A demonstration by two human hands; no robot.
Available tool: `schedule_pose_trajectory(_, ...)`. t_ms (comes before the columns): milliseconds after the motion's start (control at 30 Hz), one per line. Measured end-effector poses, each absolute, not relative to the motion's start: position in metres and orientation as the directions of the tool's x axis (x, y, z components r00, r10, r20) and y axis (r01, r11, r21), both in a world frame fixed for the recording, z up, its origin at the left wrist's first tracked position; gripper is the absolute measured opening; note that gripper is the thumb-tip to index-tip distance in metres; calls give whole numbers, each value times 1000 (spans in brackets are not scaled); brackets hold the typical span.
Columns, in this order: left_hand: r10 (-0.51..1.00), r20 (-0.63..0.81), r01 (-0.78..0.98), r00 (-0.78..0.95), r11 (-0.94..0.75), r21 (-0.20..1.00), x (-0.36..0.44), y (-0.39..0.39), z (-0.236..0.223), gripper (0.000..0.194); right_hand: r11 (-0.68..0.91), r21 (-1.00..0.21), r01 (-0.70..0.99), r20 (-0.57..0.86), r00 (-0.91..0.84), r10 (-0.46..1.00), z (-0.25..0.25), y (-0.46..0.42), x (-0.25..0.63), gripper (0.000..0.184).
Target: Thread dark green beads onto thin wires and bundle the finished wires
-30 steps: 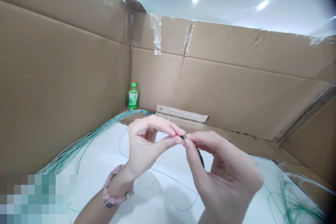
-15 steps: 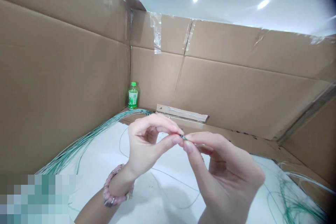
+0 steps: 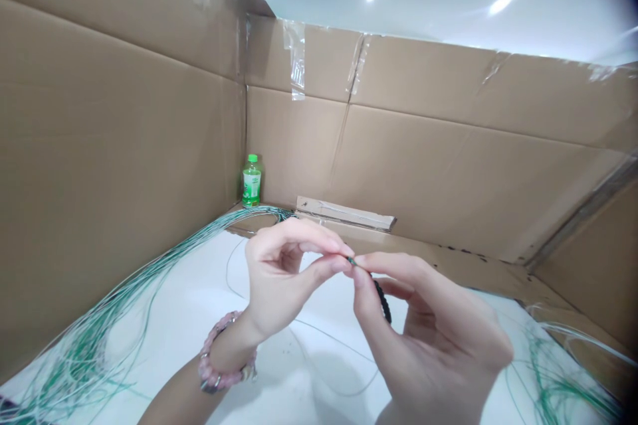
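Note:
My left hand (image 3: 274, 285) and my right hand (image 3: 428, 325) meet at the tips in mid-view, above the white surface. Both pinch a small green end between thumb and forefinger. From it a dark strand (image 3: 383, 303), braided or beaded, curves down behind my right thumb; which of the two I cannot tell. Most of the green end is hidden by the fingertips. A pink beaded bracelet (image 3: 219, 353) circles my left wrist. Below the hands a thin wire-like thread (image 3: 336, 332) lies in a loose loop on the white surface (image 3: 294, 378).
Cardboard walls (image 3: 119, 146) enclose the space. In the far left corner stands a green-capped bottle (image 3: 252, 182). Along the left runs a bundle of green and white strands (image 3: 169, 262); another tangle (image 3: 553, 372) lies at right. A cardboard strip (image 3: 343, 213) rests by the back wall.
The pinched fingertips have shifted slightly right, and my right hand has turned a little. More of the dark strand now shows behind my right thumb.

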State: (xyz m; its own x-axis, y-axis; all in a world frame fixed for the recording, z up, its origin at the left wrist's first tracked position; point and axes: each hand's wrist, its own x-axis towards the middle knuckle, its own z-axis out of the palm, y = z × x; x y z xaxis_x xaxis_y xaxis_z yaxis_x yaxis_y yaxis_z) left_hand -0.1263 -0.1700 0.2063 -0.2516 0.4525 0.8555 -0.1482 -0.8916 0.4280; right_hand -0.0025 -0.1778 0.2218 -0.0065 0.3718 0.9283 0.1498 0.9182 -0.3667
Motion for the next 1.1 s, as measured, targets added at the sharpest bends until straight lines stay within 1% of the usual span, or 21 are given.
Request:
schedule_pose_trajectory(100,424,869,-150,-257,-905,398,-126,-167,206,23,912,-379,157,922,-20,386,222,-178,-2,20)
schedule_pose_trajectory(233,372,893,-149,-253,-927,344,-125,-165,206,26,891,-420,173,906,26,423,221,-181,-4,17)
schedule_pose_trajectory(433,382,891,-174,-246,-922,347,-124,-165,205,28,879,-447,169,893,35,448,219,-182,-6,17)
schedule_pose_trajectory(533,373,893,-170,-253,-925,338,-124,-165,205,27,878,-442,181,896,38,443,219,-181,-5,17)
schedule_pose_trajectory(700,364,896,-156,-254,-930,334,-123,-164,205,24,887,-417,198,903,-21,429,219,-181,-3,19)
schedule_pose_trajectory(833,363,895,-151,-261,-931,333,-123,-164,205,23,887,-412,207,907,-5,422,219,-180,-2,19)
schedule_pose_trajectory(1100,364,892,-115,-269,-931,346,-122,-167,204,24,885,-393,249,909,-38,414,218,-179,-1,19)
